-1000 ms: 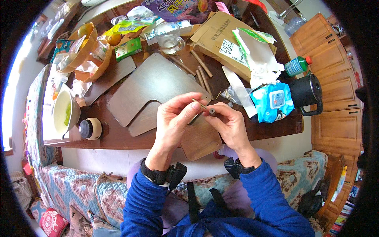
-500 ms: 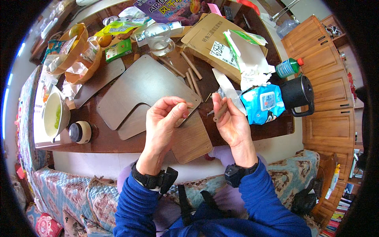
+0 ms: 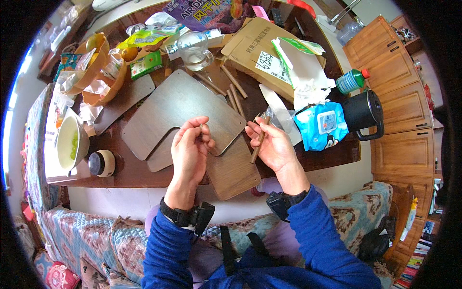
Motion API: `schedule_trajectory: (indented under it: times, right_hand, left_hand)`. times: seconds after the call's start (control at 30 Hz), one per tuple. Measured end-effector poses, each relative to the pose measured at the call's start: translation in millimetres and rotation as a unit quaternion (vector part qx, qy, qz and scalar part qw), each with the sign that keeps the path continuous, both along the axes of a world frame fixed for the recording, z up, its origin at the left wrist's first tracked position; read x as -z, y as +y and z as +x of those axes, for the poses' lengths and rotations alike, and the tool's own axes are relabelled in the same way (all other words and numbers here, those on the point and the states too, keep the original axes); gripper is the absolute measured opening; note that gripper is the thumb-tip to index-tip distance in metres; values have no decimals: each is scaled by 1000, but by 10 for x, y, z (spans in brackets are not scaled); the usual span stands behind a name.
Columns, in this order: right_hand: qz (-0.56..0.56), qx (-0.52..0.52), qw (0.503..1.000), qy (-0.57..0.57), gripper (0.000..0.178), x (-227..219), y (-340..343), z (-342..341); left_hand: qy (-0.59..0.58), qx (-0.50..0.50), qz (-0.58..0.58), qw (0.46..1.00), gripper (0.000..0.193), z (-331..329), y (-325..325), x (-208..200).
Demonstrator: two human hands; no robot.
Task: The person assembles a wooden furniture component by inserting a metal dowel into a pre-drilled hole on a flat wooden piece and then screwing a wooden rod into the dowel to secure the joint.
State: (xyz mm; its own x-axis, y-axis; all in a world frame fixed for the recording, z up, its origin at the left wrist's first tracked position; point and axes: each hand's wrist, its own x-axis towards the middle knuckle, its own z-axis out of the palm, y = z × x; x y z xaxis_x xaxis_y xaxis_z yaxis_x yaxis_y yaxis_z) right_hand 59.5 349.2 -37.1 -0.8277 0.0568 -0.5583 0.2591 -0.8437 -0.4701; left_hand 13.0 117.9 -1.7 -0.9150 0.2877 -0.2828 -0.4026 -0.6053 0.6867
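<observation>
In my right hand [image 3: 281, 151] is a short brown wooden rod [image 3: 258, 145], its lower end pointing toward me and the fingers curled around its upper part. My left hand [image 3: 186, 151] is closed in a pinch on a small, thin, screw-like piece [image 3: 202, 126], of which only a bit shows. The hands are apart, over the table's near side. Beneath and beyond them lie a brown-grey panel [image 3: 180, 98] with a cut-out, a second panel partly under it, and a rectangular wood-grain panel [image 3: 233, 176]. Several similar rods [image 3: 234, 82] lie beyond my hands.
A glass mug [image 3: 194, 50] and a flattened cardboard box [image 3: 262, 50] stand farther back. On the right are a blue wipes pack [image 3: 321, 126], a black lidded pot [image 3: 364, 115] and a green bottle [image 3: 350, 82]. A bowl [image 3: 67, 144] and a small round jar [image 3: 101, 163] sit left.
The rod in my right hand has swung from pointing at me end-on to lying lengthwise. My left hand has drawn a little left, away from the right, and turned its pinch upward.
</observation>
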Motion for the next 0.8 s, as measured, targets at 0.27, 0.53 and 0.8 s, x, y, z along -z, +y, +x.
schedule_trajectory:
  times: [0.27, 0.53, 0.8]
  right_hand:
    - [74, 3, 997, 19, 16, -16, -89, -22]
    - [114, -36, 992, 36, 20, -28, -101, -36]
    - [513, -156, 841, 70, 32, 3, -221, -116]
  left_hand:
    - [220, 44, -493, 841, 40, 37, 64, -26]
    - [415, 78, -698, 578, 71, 157, 121, 163]
    - [353, -11, -641, 681, 43, 183, -46, 233]
